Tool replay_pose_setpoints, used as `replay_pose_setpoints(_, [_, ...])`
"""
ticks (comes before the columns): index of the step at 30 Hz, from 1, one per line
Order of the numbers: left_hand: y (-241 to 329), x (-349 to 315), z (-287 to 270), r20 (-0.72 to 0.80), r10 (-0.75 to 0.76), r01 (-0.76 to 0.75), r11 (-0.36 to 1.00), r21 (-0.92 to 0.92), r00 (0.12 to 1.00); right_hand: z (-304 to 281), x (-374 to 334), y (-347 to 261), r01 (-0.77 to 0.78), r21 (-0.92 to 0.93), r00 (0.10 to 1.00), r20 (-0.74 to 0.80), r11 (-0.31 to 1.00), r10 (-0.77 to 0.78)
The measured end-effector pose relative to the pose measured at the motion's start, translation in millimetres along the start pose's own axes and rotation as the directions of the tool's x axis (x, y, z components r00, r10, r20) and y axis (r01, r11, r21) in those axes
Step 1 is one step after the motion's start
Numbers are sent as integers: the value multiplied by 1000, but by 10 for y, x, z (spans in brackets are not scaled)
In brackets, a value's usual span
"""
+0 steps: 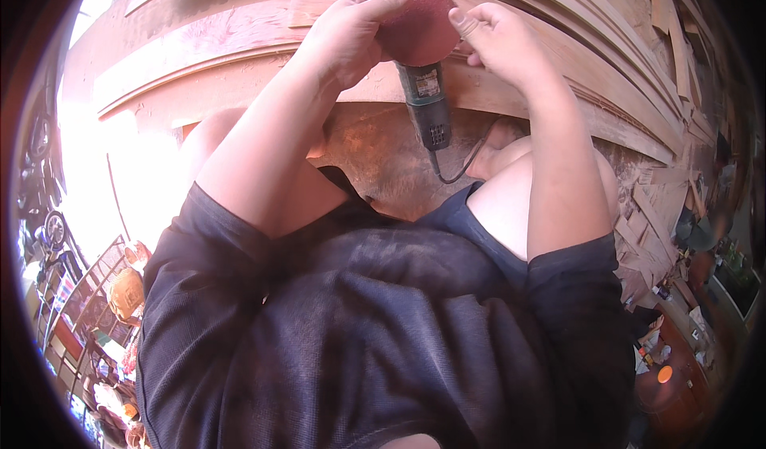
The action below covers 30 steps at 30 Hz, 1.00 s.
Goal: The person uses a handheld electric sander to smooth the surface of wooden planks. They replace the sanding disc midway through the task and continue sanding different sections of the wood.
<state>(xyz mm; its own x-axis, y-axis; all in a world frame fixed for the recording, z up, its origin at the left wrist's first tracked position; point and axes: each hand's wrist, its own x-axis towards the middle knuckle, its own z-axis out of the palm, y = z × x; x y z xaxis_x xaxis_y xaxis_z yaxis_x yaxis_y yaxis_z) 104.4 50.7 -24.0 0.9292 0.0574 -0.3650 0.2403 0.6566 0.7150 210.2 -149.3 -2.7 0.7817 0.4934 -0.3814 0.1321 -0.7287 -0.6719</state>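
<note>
A round, reddish-brown sanding disc [417,30] faces up between my hands at the top of the view. My left hand [351,34] grips its left side, thumb lying over the face and fingers underneath. At the opposite edge, my right hand [503,42] pinches the rim between thumb and fingers. Below the disc is a dark teal and black angle grinder [427,106], its vented end and cord pointing toward me. The disc covers the grinder's head, so I cannot tell whether the two are attached.
Long wooden boards [191,54] run across in front of me, with more planks [590,42] stacked to the right. The grinder's cord [461,176] curls near my foot. Wood offcuts [650,225] litter the right side. A wire rack [88,297] with assorted items stands at left.
</note>
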Motion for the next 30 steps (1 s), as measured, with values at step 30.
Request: replay_pose_setpoints(30, [-33, 21, -26, -20, 23, -24, 998, -63, 1000, 656, -325, -150, 182, 16, 942, -289, 983, -170])
